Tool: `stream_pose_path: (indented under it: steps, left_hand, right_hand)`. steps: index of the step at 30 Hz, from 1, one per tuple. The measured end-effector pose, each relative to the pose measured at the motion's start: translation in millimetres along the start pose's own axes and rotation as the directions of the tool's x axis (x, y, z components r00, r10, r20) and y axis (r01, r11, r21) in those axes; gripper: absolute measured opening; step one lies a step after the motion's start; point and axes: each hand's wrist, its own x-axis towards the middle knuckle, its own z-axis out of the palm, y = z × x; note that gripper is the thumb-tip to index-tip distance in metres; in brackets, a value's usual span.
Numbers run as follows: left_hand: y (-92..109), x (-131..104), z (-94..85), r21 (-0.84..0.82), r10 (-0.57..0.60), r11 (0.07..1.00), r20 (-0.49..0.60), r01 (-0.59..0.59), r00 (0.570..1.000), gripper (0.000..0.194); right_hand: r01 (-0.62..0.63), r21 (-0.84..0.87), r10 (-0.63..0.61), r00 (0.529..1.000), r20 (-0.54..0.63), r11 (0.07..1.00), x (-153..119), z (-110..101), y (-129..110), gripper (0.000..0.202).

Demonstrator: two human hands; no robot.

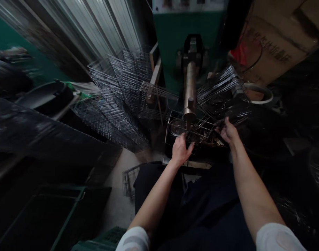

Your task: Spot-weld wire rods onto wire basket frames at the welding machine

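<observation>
A small wire basket (170,136) sits under the cylindrical metal arm (190,90) of a green machine (167,45). My left hand (180,150) is closed on the basket's near edge, just below the tip of that arm. To the right, my right hand (228,131) has its fingers curled beside thin dark wires (243,116). It is too dim and blurred there to make out what those fingers hold. Part of the basket's inside lies in shadow.
Several wire mesh baskets (120,94) stand stacked at the left. A bundle of metal wires (219,83) lies right of the machine arm, near a round pail (269,96) and a cardboard box (269,42). Another wire piece (128,181) is on the floor.
</observation>
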Motion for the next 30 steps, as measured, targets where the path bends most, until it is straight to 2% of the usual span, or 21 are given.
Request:
stream_pose_path:
  steps: [4,8,12,14,16,18,20,21,23,25,27,29,30]
  left_hand:
    - [-1,-1,-4.1,0.09,-0.011,0.996,0.037,0.007,0.999,0.07]
    - [-2,2,0.5,0.154,-0.048,0.987,0.054,0.039,0.997,0.09]
    - [-2,3,11.3,0.163,-0.082,0.983,-0.032,0.087,0.996,0.077]
    - [0,-5,14.5,0.151,-0.063,0.986,-0.051,0.07,0.997,0.065]
    - [3,-23,12.8,0.132,0.029,0.991,0.005,-0.03,1.0,0.057]
    - [7,-46,2.0,0.102,0.13,0.985,0.073,-0.138,0.989,0.057]
    - [11,-66,-22.7,0.061,0.11,0.992,0.064,-0.114,0.992,0.06]
    - [13,-73,-41.5,0.035,0.044,0.998,0.029,-0.045,0.999,0.063]
    - [14,-80,-92.0,-0.031,-0.136,0.99,-0.071,0.134,0.988,0.069]
    - [10,-81,-155.3,-0.084,-0.275,0.961,-0.197,0.263,0.941,0.072]
    - [-6,-82,-220.5,-0.081,-0.347,0.936,-0.387,0.343,0.855,0.074]
    - [-37,-93,-273.0,-0.002,-0.378,0.901,-0.5,0.435,0.779,0.074]
    - [-58,-102,-290.2,0.055,-0.404,0.864,-0.519,0.501,0.753,0.074]
  right_hand:
    - [-0.01,0.058,0.009,1.0,0.013,0.998,-3,-2,16,0.057]
    - [-0.007,0.072,0.004,0.999,0.039,0.997,5,-6,12,0.059]
    - [-0.005,0.041,0.003,0.999,0.051,0.999,11,-7,6,0.061]
    - [0.005,0.015,-0.005,0.999,0.031,1.0,11,-5,6,0.057]
    - [0.018,0.001,-0.018,1.0,0.009,1.0,11,-1,7,0.052]
    - [0.035,-0.008,-0.035,0.999,0.001,0.999,9,3,9,0.051]
    - [0.056,-0.022,-0.056,0.998,0.0,0.998,5,9,10,0.051]
    - [0.067,-0.029,-0.067,0.998,0.003,0.997,2,11,10,0.051]
    - [0.081,-0.043,-0.081,0.997,0.009,0.996,-5,17,7,0.051]
    - [0.084,-0.055,-0.084,0.996,0.006,0.995,-14,22,2,0.051]
    - [0.085,-0.064,-0.086,0.996,-0.008,0.994,-25,26,-5,0.053]
    - [0.076,-0.106,-0.08,0.996,-0.036,0.991,-37,28,-12,0.054]
    - [0.062,-0.175,-0.074,0.995,-0.064,0.983,-44,28,-15,0.054]
